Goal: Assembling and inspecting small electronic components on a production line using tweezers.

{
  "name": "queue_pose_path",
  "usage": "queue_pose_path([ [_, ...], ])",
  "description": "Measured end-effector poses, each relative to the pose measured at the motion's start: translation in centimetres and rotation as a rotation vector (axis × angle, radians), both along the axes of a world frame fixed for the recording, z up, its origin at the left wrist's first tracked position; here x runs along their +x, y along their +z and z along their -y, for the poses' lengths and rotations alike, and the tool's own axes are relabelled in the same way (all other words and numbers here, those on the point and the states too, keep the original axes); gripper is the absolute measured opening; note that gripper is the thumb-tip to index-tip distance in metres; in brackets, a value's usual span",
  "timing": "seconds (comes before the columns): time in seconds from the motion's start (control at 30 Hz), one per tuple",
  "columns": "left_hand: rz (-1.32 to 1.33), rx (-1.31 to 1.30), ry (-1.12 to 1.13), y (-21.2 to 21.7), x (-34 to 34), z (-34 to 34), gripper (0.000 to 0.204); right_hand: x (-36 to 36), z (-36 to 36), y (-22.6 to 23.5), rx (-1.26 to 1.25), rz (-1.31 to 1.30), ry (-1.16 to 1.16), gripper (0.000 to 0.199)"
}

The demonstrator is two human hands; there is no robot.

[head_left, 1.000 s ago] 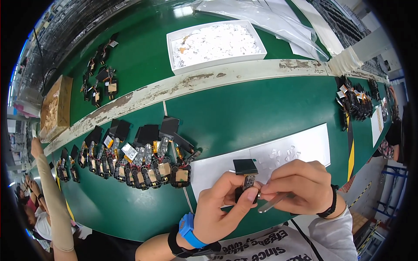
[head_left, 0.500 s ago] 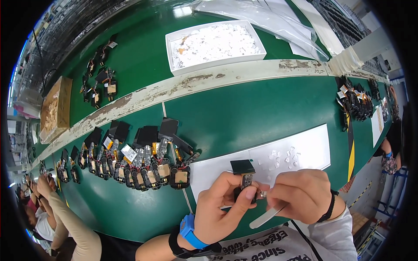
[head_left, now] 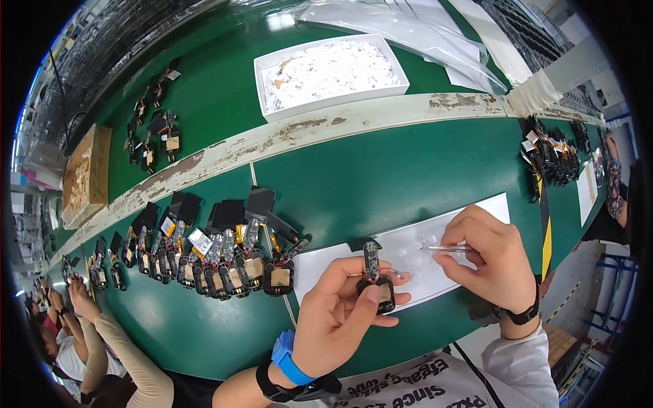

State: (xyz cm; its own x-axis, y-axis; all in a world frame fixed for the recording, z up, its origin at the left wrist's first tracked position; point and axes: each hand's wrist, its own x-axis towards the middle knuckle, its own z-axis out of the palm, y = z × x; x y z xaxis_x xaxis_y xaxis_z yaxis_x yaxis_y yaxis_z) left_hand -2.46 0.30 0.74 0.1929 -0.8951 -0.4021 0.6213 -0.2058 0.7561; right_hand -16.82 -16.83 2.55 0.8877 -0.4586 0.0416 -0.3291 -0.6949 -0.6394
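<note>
My left hand (head_left: 333, 316) is closed around a small electronic module with a black casing (head_left: 386, 296). A narrow circuit board (head_left: 371, 260) stands up from it, and my thumb presses on the casing. My right hand (head_left: 495, 262) pinches metal tweezers (head_left: 449, 249), whose tips reach left over a white sheet (head_left: 491, 209). Small whitish pieces (head_left: 412, 261) lie on that sheet near the tips; whether the tips hold one is too small to tell.
Left of my hands stands a row of similar modules (head_left: 224, 275) with black screens and batteries. Beyond the worn ledge (head_left: 306, 126) sits a white box of scraps (head_left: 333, 75). A brown carton (head_left: 88, 177) is at far left, another module pile (head_left: 549, 156) at far right. Co-workers sit on both sides.
My right hand has moved away from the module, up and right over the sheet, and the tweezers now point at the small pieces. My left hand has turned the module, showing its circuit board.
</note>
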Motion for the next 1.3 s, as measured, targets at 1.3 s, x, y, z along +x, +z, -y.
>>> queue_pose_path([
  [1.3,0.142,-0.175,-0.178,-0.2,-0.8,-0.2,0.047,1.2,-1.4,-0.4,0.144,0.413,0.33,0.018],
])
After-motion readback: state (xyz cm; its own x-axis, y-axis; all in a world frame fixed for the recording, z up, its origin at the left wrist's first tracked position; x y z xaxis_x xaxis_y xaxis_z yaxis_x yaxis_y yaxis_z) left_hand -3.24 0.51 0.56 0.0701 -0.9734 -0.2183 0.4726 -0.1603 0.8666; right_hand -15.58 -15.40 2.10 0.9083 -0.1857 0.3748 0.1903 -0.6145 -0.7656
